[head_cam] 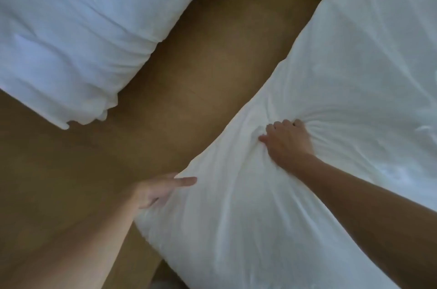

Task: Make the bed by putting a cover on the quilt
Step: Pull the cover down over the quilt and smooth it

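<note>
- A white quilt [343, 76] lies under both hands and spreads out past the right one.
- Brown floor [189, 76] shows beyond the left hand.
- More white bedding [71, 28] lies well beyond that.
- The right hand [287, 141] clutches bunched quilt fabric.
- The left hand [156, 191] pinches the quilt's edge.

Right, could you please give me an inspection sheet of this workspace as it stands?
Surface: brown floor, showing between the two beddings.
Job's things: near bedding, creased, bunched at the right hand; far bedding, upper left, apart from it; quilt or cover, cannot tell.
Clutter: nothing seen.
Hands: right hand, fingers curled into the near bedding; left hand at its edge, one finger straight, rest hidden.
Cables: nothing seen.
Surroundings: nothing seen.
</note>
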### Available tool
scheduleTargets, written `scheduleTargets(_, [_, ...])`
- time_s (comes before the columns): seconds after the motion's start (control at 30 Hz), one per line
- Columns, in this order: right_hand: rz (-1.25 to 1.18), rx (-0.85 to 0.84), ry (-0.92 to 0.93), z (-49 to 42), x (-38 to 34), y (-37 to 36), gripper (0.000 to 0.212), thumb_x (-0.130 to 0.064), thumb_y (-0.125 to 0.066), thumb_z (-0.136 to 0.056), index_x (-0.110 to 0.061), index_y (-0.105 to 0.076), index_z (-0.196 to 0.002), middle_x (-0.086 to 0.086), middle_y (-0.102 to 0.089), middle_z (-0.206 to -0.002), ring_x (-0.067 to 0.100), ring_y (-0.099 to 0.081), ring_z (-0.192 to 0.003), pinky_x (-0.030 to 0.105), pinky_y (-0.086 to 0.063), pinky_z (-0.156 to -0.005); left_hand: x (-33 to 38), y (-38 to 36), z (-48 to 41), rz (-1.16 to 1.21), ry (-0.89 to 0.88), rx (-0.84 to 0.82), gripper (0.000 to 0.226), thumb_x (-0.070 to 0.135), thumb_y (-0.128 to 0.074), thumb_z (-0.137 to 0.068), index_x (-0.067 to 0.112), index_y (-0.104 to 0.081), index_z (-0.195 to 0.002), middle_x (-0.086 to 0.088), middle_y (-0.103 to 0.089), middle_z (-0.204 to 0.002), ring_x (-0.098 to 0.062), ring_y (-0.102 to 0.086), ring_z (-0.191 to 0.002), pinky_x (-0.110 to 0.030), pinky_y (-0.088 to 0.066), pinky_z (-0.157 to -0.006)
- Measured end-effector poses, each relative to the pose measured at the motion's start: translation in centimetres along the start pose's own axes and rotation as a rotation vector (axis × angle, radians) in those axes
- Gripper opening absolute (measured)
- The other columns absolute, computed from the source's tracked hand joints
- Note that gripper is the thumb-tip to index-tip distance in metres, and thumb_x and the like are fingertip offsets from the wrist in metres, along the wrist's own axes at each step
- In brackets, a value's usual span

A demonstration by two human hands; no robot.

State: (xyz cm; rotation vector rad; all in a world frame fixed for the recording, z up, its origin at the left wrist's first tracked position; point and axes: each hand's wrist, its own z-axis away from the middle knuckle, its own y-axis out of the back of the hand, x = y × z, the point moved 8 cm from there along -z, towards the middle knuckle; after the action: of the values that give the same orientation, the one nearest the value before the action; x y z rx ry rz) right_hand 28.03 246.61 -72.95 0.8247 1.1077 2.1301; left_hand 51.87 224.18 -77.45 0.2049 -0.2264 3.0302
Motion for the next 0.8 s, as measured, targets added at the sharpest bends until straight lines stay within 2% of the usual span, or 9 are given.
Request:
scheduleTargets(0.13, [-0.127,0.237,0.037,-1.6,-0.6,-0.4,0.042,-0.045,-0.034,-0.106,-0.021,-0.046,-0.073,0.002,-0.062,-0.072,0.028,-0.059,-0.068,0.040,-0.042,-0.069,6.3,-4.2,-7.2,0.025,-0.137,-0.037,0.090,0.070,-0.087,-0.055,0.025,-0.061,-0.129,0.007,-0.073,-0.116,-0.015,-0.071,-0.104,-0.039,-0.055,-0.095])
scheduleTargets(0.3, [-0.358,0.607,0.057,0.3,1.4,2.5,0.058,-0.051,-0.054,-0.097,-0.014,-0.036,-0.057,0.003,-0.041,-0.044,0.025,-0.038,-0.038,0.031,-0.037,-0.046,9.6,-8.6,-9.7,-0.124,-0.226,-0.054,0.101,0.069,-0.091,-0.045,0.026,-0.059,-0.130,0.009,-0.069,-0.119,-0.012,-0.066,-0.104,-0.033,-0.053,-0.092])
scheduleTargets(0.4, [-0.411,0.719,-0.002,1.4,2.9,5.1,0.061,-0.053,-0.057,-0.098,-0.015,-0.037,-0.055,0.000,-0.035,-0.043,0.024,-0.032,-0.034,0.024,-0.032,-0.036,10.0,-4.3,-9.3,-0.279,-0.303,0.329,0.048,0.056,-0.081,-0.070,0.024,-0.072,-0.105,0.003,-0.074,-0.101,-0.013,-0.067,-0.082,-0.028,-0.052,-0.070])
scheduleTargets(0.47, [-0.492,0.775,-0.081,2.3,4.8,6.9,0.057,-0.049,-0.062,-0.096,-0.015,-0.038,-0.058,-0.001,-0.033,-0.045,0.025,-0.033,-0.035,0.023,-0.031,-0.038,10.0,-1.6,-8.1,-0.411,-0.284,0.595,0.038,0.054,-0.072,-0.080,0.022,-0.073,-0.101,-0.001,-0.074,-0.100,-0.022,-0.068,-0.086,-0.030,-0.049,-0.069])
scheduleTargets(0.5, [-0.528,0.751,-0.144,2.6,6.1,7.3,0.053,-0.050,-0.064,-0.094,-0.015,-0.040,-0.062,-0.001,-0.035,-0.048,0.026,-0.036,-0.038,0.025,-0.032,-0.042,10.1,-1.5,-7.7,-0.417,-0.287,0.593,0.039,0.054,-0.072,-0.082,0.021,-0.073,-0.102,-0.001,-0.074,-0.100,-0.024,-0.069,-0.090,-0.031,-0.049,-0.071])
scheduleTargets(0.57, [-0.569,0.639,-0.329,4.2,9.5,6.0,0.046,-0.054,-0.065,-0.092,-0.013,-0.048,-0.076,0.002,-0.049,-0.064,0.030,-0.048,-0.053,0.032,-0.038,-0.053,9.9,-3.8,-8.0,-0.165,-0.261,0.276,0.045,0.052,-0.081,-0.077,0.020,-0.073,-0.107,0.001,-0.076,-0.100,-0.020,-0.072,-0.093,-0.033,-0.055,-0.084])
scheduleTargets(0.63, [-0.556,0.524,-0.565,7.7,13.0,2.4,0.048,-0.060,-0.060,-0.090,-0.014,-0.056,-0.102,0.010,-0.059,-0.099,0.037,-0.057,-0.089,0.044,-0.046,-0.077,9.5,-7.2,-7.4,-0.009,-0.202,-0.076,0.051,0.045,-0.086,-0.072,0.020,-0.071,-0.114,0.004,-0.077,-0.103,-0.016,-0.074,-0.096,-0.035,-0.057,-0.092])
scheduleTargets(0.67, [-0.522,0.446,-0.656,10.0,14.1,0.1,0.054,-0.063,-0.056,-0.088,-0.017,-0.055,-0.116,0.011,-0.057,-0.119,0.038,-0.053,-0.108,0.050,-0.042,-0.091,9.6,-7.7,-7.0,-0.052,-0.218,-0.110,0.051,0.041,-0.088,-0.071,0.019,-0.070,-0.114,0.005,-0.077,-0.102,-0.013,-0.074,-0.094,-0.031,-0.058,-0.088])
scheduleTargets(0.8, [-0.517,0.141,-0.830,19.7,14.8,-9.0,0.077,-0.069,-0.044,-0.089,-0.028,-0.030,-0.153,0.007,-0.019,-0.164,0.032,-0.016,-0.151,0.061,-0.016,-0.116,9.6,-3.4,-6.7,-0.192,-0.259,0.555,0.057,0.045,-0.087,-0.073,0.006,-0.070,-0.112,-0.012,-0.073,-0.110,-0.028,-0.070,-0.098,-0.035,-0.054,-0.079])
